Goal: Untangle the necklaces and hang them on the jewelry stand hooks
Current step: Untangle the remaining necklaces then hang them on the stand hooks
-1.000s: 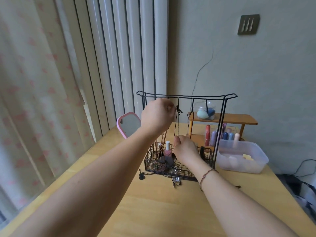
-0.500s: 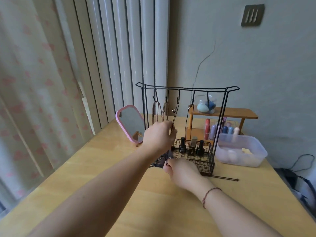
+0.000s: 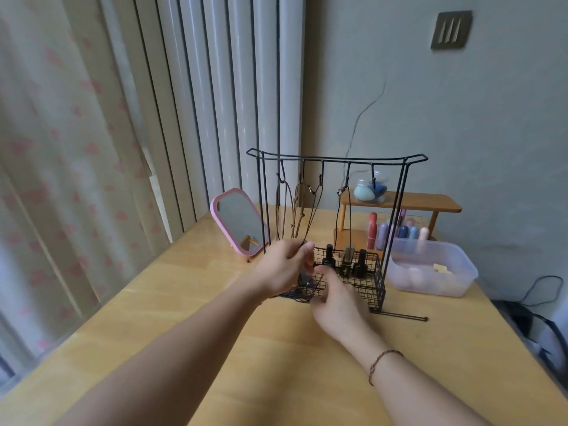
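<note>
A black wire jewelry stand (image 3: 336,158) rises from the table, its wire basket (image 3: 368,281) holding dark bottles. Several cord necklaces (image 3: 295,210) hang from its left hooks, and one black cord (image 3: 339,222) hangs further right. My left hand (image 3: 284,265) grips the lower ends of the left cords just above the basket. My right hand (image 3: 333,292) sits below it at the basket's front, fingers curled around the cords' hanging ends; what the fingertips hold is partly hidden.
A pink mirror (image 3: 238,221) leans left of the stand. Behind stands a wooden shelf (image 3: 408,201) with a sponge jar (image 3: 370,187) and coloured bottles. A clear plastic tub (image 3: 436,269) sits to the right. Blinds and curtain line the left side.
My left hand came down from the top hooks to the cords' lower ends. My right hand drew back from inside the basket to its front. The view pulled back.
</note>
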The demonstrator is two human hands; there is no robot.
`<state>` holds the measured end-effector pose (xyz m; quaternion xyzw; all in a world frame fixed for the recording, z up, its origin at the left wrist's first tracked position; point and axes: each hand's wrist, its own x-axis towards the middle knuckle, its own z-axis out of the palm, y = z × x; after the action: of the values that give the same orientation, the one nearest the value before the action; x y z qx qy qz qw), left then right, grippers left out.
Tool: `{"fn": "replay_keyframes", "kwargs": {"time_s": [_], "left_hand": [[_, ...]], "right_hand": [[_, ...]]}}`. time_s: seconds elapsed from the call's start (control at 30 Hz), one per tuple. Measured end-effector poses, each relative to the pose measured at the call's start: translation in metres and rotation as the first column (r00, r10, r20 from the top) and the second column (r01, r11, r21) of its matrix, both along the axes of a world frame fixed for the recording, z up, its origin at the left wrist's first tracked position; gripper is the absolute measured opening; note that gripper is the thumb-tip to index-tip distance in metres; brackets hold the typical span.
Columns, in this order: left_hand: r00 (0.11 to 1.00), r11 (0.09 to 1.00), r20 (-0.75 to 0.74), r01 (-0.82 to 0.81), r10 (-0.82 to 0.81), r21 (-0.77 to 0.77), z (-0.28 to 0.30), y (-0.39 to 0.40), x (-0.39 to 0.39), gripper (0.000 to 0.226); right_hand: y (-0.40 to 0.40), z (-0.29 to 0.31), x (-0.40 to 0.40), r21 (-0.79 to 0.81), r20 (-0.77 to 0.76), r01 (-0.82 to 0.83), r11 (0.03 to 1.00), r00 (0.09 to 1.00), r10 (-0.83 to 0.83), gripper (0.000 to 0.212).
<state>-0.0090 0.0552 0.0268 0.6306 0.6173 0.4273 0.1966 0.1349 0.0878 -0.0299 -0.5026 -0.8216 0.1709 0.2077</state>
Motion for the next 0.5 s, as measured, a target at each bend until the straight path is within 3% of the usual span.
{"fn": "replay_keyframes", "kwargs": {"time_s": [0.07,0.13,0.23,0.33,0.4,0.43,0.5], "left_hand": [[1.0,1.0,0.012,-0.002,0.002,0.03,0.0,-0.009,0.0,0.041],[0.999,0.999,-0.034,0.007,-0.006,0.043,-0.003,-0.017,-0.003,0.041],[0.999,0.999,-0.024,0.035,-0.035,0.017,-0.014,-0.029,-0.012,0.039],[1.0,0.997,-0.009,0.03,-0.03,-0.078,-0.026,-0.037,-0.018,0.034],[1.0,0.992,0.004,0.022,-0.022,-0.123,-0.031,-0.04,-0.02,0.032],[1.0,0.991,0.016,0.028,-0.027,-0.132,-0.032,-0.04,-0.019,0.031],[0.999,0.99,0.023,0.042,-0.04,-0.133,-0.028,-0.041,-0.016,0.03]], "right_hand": [[0.008,-0.002,0.001,-0.112,-0.169,0.069,0.991,0.982,-0.087,0.06],[0.015,-0.003,0.003,-0.117,-0.209,0.099,0.988,0.97,-0.122,0.058],[0.016,-0.002,0.01,0.035,-0.223,0.145,0.989,0.966,-0.133,0.042],[0.015,-0.009,0.018,0.258,-0.456,0.241,0.936,0.884,-0.102,0.014],[0.016,-0.01,0.018,0.189,-0.599,0.326,0.926,0.786,-0.154,0.034],[0.02,-0.006,0.016,0.087,-0.592,0.32,0.943,0.778,-0.21,0.053],[0.026,0.006,0.012,-0.046,-0.423,0.249,0.967,0.872,-0.245,0.091]]}}
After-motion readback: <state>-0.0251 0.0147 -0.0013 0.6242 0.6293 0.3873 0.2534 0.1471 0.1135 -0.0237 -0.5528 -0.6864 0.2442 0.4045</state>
